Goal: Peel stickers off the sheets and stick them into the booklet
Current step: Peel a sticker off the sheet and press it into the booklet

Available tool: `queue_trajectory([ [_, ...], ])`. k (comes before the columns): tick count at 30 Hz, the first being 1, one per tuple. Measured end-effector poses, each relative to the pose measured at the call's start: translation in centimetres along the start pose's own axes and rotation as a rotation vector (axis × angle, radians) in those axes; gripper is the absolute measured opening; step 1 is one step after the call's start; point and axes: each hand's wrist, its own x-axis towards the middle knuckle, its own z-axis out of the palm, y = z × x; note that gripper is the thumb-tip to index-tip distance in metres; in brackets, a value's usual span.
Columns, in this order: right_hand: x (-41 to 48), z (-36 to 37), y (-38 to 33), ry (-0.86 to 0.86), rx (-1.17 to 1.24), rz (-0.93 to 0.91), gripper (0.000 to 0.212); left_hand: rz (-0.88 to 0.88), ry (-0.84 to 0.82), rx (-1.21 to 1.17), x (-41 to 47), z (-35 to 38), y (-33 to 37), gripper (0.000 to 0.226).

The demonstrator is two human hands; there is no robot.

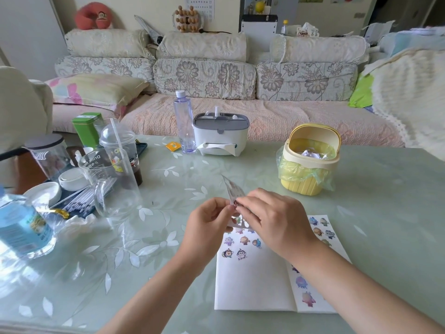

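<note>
Glass-topped table (385, 213) held the open booklet (252, 285), several stickers (242, 241) already placed. Left hand (207, 222) pinched a sticker sheet (233, 189); right hand (272, 218) pinched at one sticker (236, 202), peel apparently unfinished.

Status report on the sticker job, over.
Left grip holds the sheet, right grip pinches a sticker on it. Booklet lies open below, part filled. Nothing in the way.
</note>
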Motion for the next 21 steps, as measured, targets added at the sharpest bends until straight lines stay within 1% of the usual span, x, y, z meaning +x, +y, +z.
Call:
queue_trajectory([
  [2, -0.2, 0.1, 0.0, -0.021, 0.006, -0.007, 0.021, -0.004, -0.002, 0.0, 0.1, 0.0, -0.2, 0.012],
  [6, 0.1, -0.3, -0.3, -0.019, 0.018, 0.052, 0.014, 0.0, -0.046, 0.055, 0.2, -0.1, -0.3, 0.012],
  [9, 0.1, -0.3, -0.3, -0.078, 0.088, 0.053, 0.009, -0.019, -0.077, 0.081, 0.3, -0.3, -0.2, 0.015],
  [12, -0.1, 0.0, 0.2, -0.125, 0.137, 0.028, 0.014, -0.045, -0.089, 0.112, 0.5, -0.6, -0.2, 0.018],
  [14, -0.3, 0.1, 0.6, -0.121, 0.119, -0.001, 0.016, -0.064, -0.114, 0.151, 0.7, -0.8, -0.4, 0.018],
  [16, -0.5, 0.2, 0.8, -0.168, 0.106, -0.035, 0.018, -0.057, -0.114, 0.215, 0.9, -0.9, -0.8, 0.016],
  [18, -0.9, 0.7, 0.8, -0.248, 0.116, -0.077, 0.013, 0.052, -0.083, 0.371, 1.2, -1.4, -1.5, 0.018],
  [21, -2.0, 1.7, 0.4, -0.344, 0.156, -0.103, 0.01, 0.294, -0.094, 0.65, 1.8, -2.6, -2.8, 0.027],
])
